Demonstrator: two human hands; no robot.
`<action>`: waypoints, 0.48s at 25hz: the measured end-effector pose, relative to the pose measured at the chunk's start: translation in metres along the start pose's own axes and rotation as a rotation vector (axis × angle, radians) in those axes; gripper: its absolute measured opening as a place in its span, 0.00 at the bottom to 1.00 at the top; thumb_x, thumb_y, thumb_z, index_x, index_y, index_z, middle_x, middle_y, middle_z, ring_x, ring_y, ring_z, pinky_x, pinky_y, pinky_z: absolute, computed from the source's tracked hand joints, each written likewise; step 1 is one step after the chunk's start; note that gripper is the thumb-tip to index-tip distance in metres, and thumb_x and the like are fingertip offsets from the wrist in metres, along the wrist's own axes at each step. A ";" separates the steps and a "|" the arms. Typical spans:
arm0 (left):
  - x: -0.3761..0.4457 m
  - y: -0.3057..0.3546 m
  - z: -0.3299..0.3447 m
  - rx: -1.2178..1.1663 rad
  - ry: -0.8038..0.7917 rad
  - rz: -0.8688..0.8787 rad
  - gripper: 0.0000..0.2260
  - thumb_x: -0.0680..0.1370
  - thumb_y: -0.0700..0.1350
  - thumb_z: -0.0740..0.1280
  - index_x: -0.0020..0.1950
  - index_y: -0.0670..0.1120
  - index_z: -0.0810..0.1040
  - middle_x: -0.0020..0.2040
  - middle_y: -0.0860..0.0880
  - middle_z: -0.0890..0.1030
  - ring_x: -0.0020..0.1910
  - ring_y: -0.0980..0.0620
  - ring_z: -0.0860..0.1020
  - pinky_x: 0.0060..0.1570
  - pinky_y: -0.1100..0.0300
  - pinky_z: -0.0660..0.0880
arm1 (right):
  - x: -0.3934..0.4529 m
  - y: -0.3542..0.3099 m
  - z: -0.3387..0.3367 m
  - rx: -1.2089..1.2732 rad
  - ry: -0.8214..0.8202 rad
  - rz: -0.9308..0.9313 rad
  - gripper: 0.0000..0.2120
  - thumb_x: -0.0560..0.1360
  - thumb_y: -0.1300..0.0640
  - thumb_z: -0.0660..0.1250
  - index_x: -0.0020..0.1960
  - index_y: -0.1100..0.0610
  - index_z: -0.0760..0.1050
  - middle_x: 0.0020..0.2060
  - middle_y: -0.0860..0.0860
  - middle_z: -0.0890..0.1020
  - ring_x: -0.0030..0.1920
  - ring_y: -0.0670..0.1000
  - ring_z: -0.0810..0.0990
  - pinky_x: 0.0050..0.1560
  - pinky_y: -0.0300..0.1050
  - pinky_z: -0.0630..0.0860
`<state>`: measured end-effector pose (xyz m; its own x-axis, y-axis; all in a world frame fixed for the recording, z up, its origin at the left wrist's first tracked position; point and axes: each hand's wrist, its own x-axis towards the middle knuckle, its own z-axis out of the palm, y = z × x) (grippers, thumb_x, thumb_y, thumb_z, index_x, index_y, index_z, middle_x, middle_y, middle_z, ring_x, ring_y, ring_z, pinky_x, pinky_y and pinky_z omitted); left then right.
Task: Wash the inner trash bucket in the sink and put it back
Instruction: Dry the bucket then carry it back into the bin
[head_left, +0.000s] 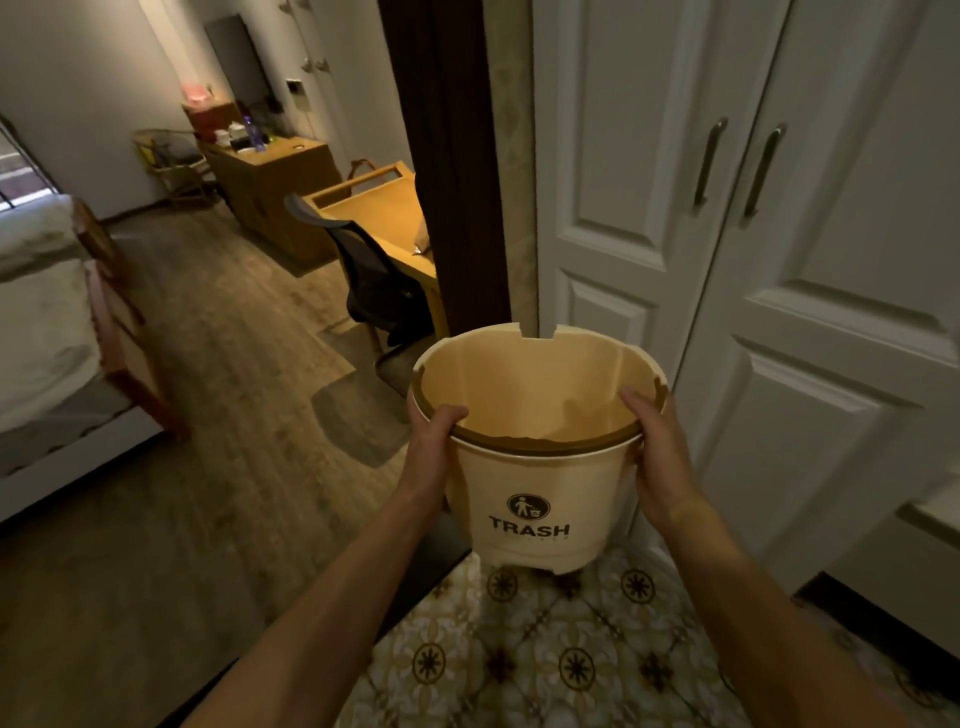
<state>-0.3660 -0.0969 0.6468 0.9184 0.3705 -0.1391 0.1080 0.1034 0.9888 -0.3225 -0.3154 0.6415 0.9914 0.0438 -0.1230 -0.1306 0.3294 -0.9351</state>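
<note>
The cream trash bucket (540, 467) is upright and empty, printed "TRASH"; its rim is notched. It is held off the floor.

A black office chair (374, 275) is sitting tucked against a wooden desk (384, 218). Beyond the desk, a wooden cabinet (270, 176) is standing; left of it, a bed (47, 312) is lying across the wooden floor (218, 364).
</note>
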 end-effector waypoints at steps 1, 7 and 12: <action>0.019 0.003 0.006 0.026 -0.004 0.006 0.34 0.69 0.55 0.65 0.75 0.54 0.62 0.65 0.48 0.73 0.61 0.48 0.73 0.49 0.54 0.71 | 0.018 0.000 0.003 0.007 0.039 -0.008 0.23 0.76 0.51 0.65 0.70 0.50 0.67 0.59 0.50 0.79 0.57 0.50 0.78 0.49 0.44 0.74; 0.104 0.017 0.030 0.026 -0.061 -0.016 0.36 0.72 0.57 0.66 0.78 0.54 0.57 0.68 0.50 0.71 0.57 0.58 0.72 0.45 0.61 0.69 | 0.095 -0.013 0.016 -0.006 0.153 -0.014 0.21 0.76 0.57 0.64 0.69 0.50 0.69 0.55 0.50 0.79 0.53 0.50 0.78 0.44 0.44 0.74; 0.164 0.017 0.044 0.018 -0.162 -0.001 0.36 0.73 0.58 0.66 0.78 0.56 0.55 0.66 0.52 0.72 0.61 0.52 0.74 0.58 0.51 0.74 | 0.131 -0.008 0.026 0.018 0.297 -0.024 0.26 0.69 0.48 0.66 0.67 0.50 0.71 0.55 0.51 0.80 0.54 0.52 0.80 0.47 0.47 0.76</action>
<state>-0.1974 -0.0748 0.6435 0.9675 0.2162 -0.1309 0.1146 0.0866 0.9896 -0.1914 -0.2876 0.6420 0.9507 -0.2412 -0.1948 -0.1041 0.3436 -0.9333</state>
